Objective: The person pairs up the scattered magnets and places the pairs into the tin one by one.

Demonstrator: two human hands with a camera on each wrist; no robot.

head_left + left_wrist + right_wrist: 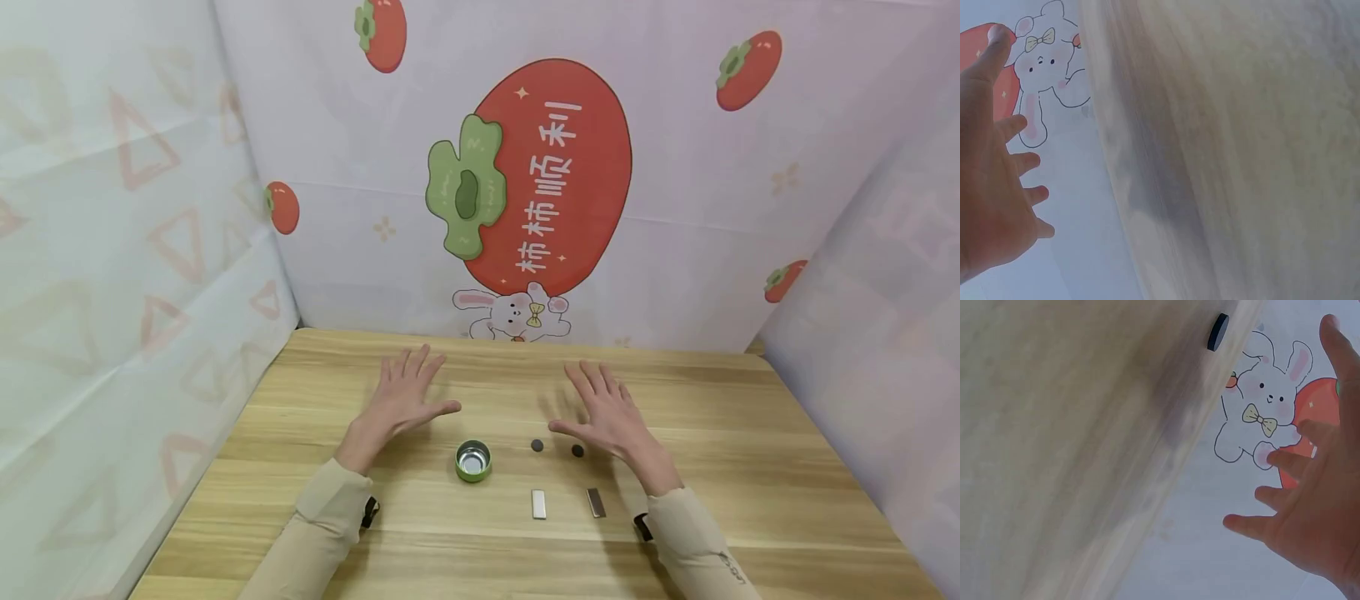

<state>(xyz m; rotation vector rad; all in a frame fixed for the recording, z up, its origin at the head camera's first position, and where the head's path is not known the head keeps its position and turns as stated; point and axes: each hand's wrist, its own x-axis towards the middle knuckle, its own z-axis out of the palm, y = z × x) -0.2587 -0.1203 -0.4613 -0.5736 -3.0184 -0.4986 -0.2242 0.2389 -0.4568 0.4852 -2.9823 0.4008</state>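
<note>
My left hand point(403, 397) is held over the table with fingers spread, holding nothing; the left wrist view shows its palm point(994, 206). Over the table's right half, my right hand point(606, 415) has its fingers spread too and holds nothing. Nearest the left hand stands a small round green tin point(473, 461) with a shiny metal inside. Two dark round discs point(537, 446) lie near the right thumb; one black disc point(1217, 332) shows in the right wrist view. Closer to me lie a silver rectangular bar point(538, 504) and a darker rectangular bar point(596, 502).
The wood-grain table point(450, 550) ends at a back cloth point(360, 283) printed with persimmons and a rabbit. Patterned cloth walls stand at the left point(112, 292) and right point(885, 317). Both forearms wear beige sleeves point(315, 529) with black straps at the wrists.
</note>
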